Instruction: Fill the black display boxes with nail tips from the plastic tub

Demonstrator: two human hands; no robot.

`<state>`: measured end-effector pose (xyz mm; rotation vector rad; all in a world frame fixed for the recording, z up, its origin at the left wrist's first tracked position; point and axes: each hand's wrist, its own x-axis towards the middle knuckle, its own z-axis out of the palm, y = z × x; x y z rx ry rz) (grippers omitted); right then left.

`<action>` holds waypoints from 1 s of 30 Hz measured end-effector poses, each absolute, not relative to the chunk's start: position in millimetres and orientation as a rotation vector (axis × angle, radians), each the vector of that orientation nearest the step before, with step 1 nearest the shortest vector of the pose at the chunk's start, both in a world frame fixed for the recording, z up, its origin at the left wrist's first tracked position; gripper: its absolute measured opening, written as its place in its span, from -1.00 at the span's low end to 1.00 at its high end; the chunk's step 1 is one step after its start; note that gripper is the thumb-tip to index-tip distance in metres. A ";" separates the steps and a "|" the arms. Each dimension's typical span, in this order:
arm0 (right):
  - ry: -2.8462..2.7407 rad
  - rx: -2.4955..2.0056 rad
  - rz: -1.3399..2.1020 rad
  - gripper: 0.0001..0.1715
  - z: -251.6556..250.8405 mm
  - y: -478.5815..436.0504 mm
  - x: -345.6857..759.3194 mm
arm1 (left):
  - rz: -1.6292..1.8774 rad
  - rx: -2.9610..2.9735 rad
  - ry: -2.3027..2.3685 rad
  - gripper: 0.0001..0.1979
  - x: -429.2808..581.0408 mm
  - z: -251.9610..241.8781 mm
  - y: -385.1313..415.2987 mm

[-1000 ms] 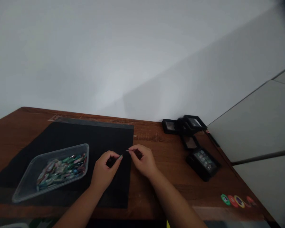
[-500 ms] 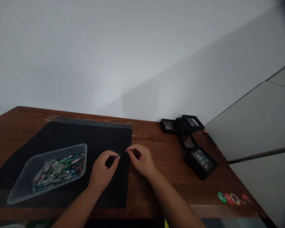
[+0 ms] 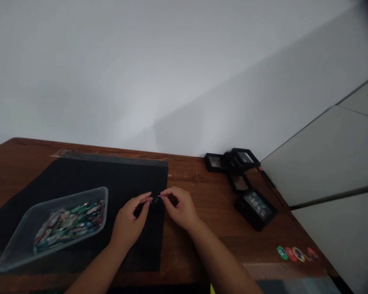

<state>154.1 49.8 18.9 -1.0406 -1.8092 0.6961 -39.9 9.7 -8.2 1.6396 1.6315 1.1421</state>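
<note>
1. Left hand [image 3: 129, 222] pinches a small stone [image 3: 155, 200] above the black mat [image 3: 110, 179] edge.
2. Right hand [image 3: 180, 209] is pinched narrow against the stone; contents not discernible.
3. Clear tray [image 3: 15, 249] of stones lies near the left hand, probably for reach.

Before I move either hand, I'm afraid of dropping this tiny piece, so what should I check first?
1. Grip on the small piece, pinched between left hand and right hand fingertips: ok.
2. Pinch is above the black mat, not the bare table: ok.
3. Clear tray of coloured pieces lies flat, apart from the left hand: ok.
4. Thread or pin in the right fingers: cannot tell.
5. Black boxes apart from the right arm: ok.
</note>
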 end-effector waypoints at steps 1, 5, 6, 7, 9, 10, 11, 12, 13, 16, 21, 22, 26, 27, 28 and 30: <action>-1.820 -1.030 0.693 -0.87 19.3 49.6 154.3 | 1.136 1.641 1.634 -0.65 -39.8 -8.7 9.8; -1.876 -0.952 0.662 -0.89 20.2 48.3 155.0 | 1.102 1.682 1.595 -0.61 -40.0 -8.4 9.0; -1.886 -0.919 0.656 -0.90 20.1 47.9 154.9 | 1.106 1.704 1.549 -0.61 -40.4 -7.5 8.5; -1.896 -0.884 0.654 -0.90 19.9 47.5 154.6 | 1.117 1.726 1.490 -0.62 -40.8 -6.4 8.0; -1.911 -0.819 0.653 -0.89 19.0 46.8 153.7 | 1.135 1.760 1.370 -0.67 -41.6 -3.3 6.9; -1.914 -0.800 0.650 -0.90 18.5 46.5 153.3 | 1.132 1.770 1.332 -0.69 -41.8 -1.5 6.4; -1.914 -0.789 0.643 -0.90 17.9 46.4 152.8 | 1.124 1.776 1.317 -0.70 -41.7 0.1 6.1; -1.912 -0.785 0.632 -0.92 17.1 46.4 152.5 | 1.115 1.781 1.322 -0.72 -41.4 1.6 6.0; -1.913 -0.786 0.622 -0.92 16.3 46.5 152.3 | 1.107 1.785 1.336 -0.73 -40.8 2.8 6.0; -1.928 -0.800 0.610 -0.93 13.4 47.4 152.6 | 1.109 1.796 1.383 -0.77 -38.5 4.3 6.6; -1.956 -0.852 0.618 -0.96 10.3 48.4 154.3 | 1.136 1.802 1.408 -0.78 -37.6 3.8 7.2; -1.956 -0.864 0.627 -0.97 10.4 48.3 154.7 | 1.134 1.801 1.412 -0.77 -38.0 3.5 7.3; -1.981 -0.891 0.679 -0.88 12.8 47.5 156.9 | 1.129 1.773 1.446 -0.75 -40.5 0.6 8.2; -1.995 -0.892 0.690 -0.82 13.4 47.5 157.8 | 1.135 1.759 1.455 -0.74 -41.0 -0.4 8.7; -2.008 -0.891 0.696 -0.76 14.0 47.8 158.8 | 1.141 1.743 1.465 -0.74 -41.3 -1.2 9.1; -2.032 -0.885 0.679 -0.66 15.5 49.6 161.7 | 1.148 1.709 1.488 -0.72 -41.6 -2.6 9.7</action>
